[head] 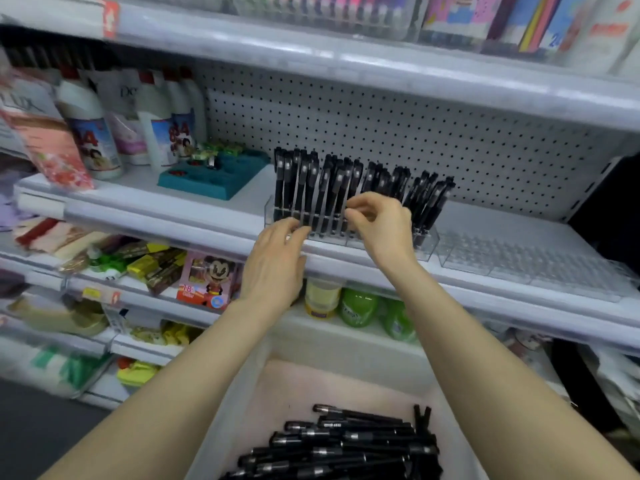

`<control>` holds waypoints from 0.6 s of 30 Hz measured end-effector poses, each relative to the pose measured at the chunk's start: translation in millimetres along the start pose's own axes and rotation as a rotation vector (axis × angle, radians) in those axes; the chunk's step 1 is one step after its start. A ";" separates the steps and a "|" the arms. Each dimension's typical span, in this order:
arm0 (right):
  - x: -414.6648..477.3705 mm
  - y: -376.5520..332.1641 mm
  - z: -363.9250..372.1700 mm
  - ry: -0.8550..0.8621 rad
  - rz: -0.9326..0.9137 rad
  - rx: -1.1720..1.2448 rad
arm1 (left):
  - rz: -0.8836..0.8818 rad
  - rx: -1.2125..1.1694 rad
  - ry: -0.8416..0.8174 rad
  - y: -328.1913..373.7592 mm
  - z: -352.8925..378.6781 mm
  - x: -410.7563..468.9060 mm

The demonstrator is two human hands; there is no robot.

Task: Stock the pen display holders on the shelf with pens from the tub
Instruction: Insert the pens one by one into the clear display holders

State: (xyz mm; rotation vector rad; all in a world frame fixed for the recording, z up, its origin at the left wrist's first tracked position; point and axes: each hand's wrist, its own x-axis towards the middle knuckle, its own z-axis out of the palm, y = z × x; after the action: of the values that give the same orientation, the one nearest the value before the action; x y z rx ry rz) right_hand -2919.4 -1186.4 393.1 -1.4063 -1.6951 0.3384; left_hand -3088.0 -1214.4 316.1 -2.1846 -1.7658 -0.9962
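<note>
Middle shelf (145,199), left to right: teal tray (214,178); clear pen holder (427,243) packed with upright black pens (311,181). At the holder: left hand (277,258), fingers straight, tips touching the front wall; right hand (377,226), thumb and fingers curled, pinching one of those pens low on its barrel; second clear holder (519,261) just beside, to the right. Below, nearest the person: pale tub (294,386) holding a heap of loose pens (346,448) lying flat.

You can read LUX on the pink pouch (45,133) and 84 on the white bottle (91,133). The pink box (207,282) shows 18.
</note>
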 end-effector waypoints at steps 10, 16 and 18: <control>-157.9 54.1 -19.8 -0.739 0.104 -0.013 | 0.067 -0.002 -0.166 11.6 32.9 -107.8; -217.2 57.8 0.4 -1.142 0.013 -0.134 | 0.038 0.015 -0.192 7.9 38.7 -112.0; -226.6 54.7 7.3 -1.136 -0.046 -0.194 | 0.029 0.012 -0.185 8.6 39.1 -112.9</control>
State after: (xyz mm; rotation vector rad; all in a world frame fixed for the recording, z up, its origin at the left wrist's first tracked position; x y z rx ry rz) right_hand -2896.2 -1369.1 249.9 -1.3828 -2.6997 1.1213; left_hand -3073.9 -1288.2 222.9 -2.3553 -1.8036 -0.7979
